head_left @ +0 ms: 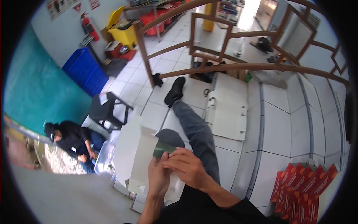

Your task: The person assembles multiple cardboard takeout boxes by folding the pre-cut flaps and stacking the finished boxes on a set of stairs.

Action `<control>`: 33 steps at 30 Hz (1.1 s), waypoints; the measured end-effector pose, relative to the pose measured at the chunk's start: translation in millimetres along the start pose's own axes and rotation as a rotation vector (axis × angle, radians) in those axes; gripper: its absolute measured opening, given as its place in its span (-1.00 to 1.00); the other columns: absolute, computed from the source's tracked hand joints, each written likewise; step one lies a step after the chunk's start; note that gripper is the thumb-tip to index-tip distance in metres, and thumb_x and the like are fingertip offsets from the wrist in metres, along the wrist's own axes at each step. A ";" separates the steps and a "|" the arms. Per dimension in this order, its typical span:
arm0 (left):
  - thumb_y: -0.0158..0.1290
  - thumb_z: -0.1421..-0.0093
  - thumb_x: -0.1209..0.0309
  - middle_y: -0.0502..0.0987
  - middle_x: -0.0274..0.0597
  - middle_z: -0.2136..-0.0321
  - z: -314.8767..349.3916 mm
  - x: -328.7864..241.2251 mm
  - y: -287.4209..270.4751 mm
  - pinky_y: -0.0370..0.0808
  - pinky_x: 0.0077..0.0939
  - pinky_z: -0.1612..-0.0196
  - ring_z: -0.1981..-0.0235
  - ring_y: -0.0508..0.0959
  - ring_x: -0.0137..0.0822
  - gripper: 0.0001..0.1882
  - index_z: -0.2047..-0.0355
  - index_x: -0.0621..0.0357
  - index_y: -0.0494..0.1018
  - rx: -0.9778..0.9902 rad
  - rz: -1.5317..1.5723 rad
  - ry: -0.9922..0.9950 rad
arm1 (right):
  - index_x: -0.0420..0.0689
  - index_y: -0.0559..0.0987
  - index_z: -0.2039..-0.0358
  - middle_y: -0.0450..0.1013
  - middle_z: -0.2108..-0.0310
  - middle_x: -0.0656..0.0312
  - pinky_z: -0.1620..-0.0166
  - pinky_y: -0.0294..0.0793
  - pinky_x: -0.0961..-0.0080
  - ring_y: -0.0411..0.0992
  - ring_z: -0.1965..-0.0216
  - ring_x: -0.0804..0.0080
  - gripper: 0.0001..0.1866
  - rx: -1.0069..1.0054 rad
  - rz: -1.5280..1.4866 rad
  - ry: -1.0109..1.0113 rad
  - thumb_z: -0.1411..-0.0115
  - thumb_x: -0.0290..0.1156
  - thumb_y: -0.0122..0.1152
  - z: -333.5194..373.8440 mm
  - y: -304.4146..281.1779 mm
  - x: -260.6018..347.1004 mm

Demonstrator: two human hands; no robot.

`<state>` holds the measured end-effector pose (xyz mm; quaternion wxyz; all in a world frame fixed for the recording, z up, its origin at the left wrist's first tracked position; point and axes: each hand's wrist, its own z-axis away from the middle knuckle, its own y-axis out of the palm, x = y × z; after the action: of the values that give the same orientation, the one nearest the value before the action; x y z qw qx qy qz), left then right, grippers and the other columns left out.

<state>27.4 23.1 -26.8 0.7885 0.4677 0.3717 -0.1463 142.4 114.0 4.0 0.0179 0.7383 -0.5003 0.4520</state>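
Observation:
In front of my lap, my left hand (pixel 158 175) and my right hand (pixel 185 167) come together on a small, smooth, dark green piece (pixel 161 148). Its exact kind cannot be made out. Fingers of both hands are closed at its lower edge, and its upper part sticks out beyond them. Just left of and beneath my hands is an opened white cardboard box (pixel 140 160) with flaps spread, partly covered by my hands and forearms.
Red printed boxes (pixel 298 190) stand in rows at lower right. A flattened white carton (pixel 227 115) lies on the tiles beside my outstretched leg (pixel 197 128). Brown metal railing (pixel 253 67) crosses ahead. At left are a black stool (pixel 106 108), blue crate (pixel 84 71) and another person (pixel 74 140) beside a clear tub (pixel 104 156).

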 end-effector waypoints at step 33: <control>-0.08 -0.45 0.23 0.52 -0.14 0.09 5.1 -34.8 19.9 0.54 -0.28 -0.07 0.16 0.65 -0.26 -0.68 -0.02 0.22 0.36 -0.043 -0.019 -0.072 | -0.24 0.51 -0.14 0.38 -0.22 -0.01 -0.02 0.46 0.44 0.50 -0.03 0.20 -0.56 0.104 -0.471 0.457 -0.31 -0.31 0.21 6.0 -25.7 8.0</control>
<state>17.5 25.1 12.3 0.8098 0.4415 0.3507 -0.1622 166.5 118.2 16.8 0.1958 0.7131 -0.2752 0.6143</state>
